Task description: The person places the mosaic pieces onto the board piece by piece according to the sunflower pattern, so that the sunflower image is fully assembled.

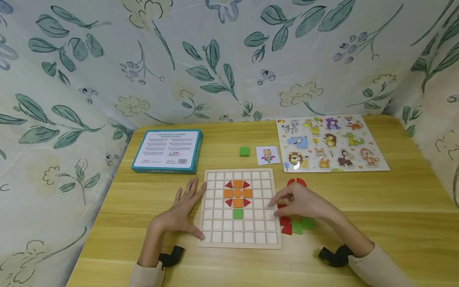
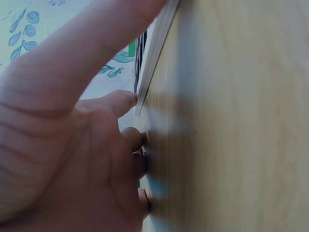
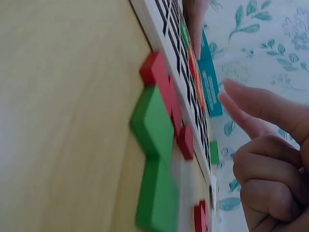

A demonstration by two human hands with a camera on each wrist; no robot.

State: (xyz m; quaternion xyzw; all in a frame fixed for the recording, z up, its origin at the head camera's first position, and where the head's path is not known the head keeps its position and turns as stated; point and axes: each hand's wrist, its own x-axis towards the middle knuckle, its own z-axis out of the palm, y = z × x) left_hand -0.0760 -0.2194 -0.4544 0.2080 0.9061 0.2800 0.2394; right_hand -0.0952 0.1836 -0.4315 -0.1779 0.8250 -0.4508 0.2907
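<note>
A wooden grid board [image 1: 215,225] lies flat on the table. On it, orange squares [image 1: 247,193] surround an orange circle [image 1: 238,193], with red triangles [image 1: 228,203] at the corners and a green square [image 1: 238,214] below. My left hand [image 1: 177,213] rests spread along the board's left edge, thumb and index finger touching it. Over the right edge hovers my right hand [image 1: 305,201], thumb and index finger apart with nothing between them, other fingers curled. Beneath it lie loose red pieces [image 1: 287,229] and green pieces [image 3: 157,125], partly hidden in the head view.
Behind the board are a green block [image 1: 244,152] and a small pattern card [image 1: 267,155]. A teal-edged box [image 1: 166,151] lies at back left, an animal puzzle board [image 1: 331,149] at back right. Patterned fabric [image 1: 215,71] hangs behind the table.
</note>
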